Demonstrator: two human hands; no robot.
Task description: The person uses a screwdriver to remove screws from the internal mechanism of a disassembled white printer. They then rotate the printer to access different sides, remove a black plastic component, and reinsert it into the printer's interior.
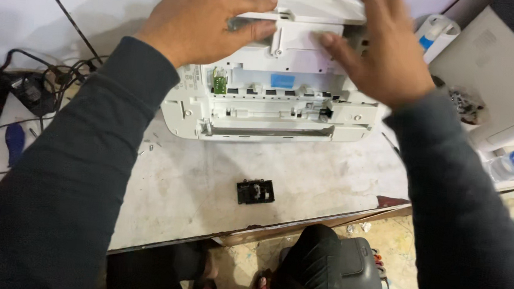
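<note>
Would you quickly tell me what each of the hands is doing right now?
Left hand: open, fingers flat on the top panel of the white printer, gripping nothing.
Right hand: open, fingers spread, fingertips at the same panel; somewhat blurred.

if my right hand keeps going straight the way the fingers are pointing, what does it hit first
Probably the white flap on top of the white printer: the right hand points left across it, fingertips about on it. Further along lies the left hand; depth is unclear.
</note>
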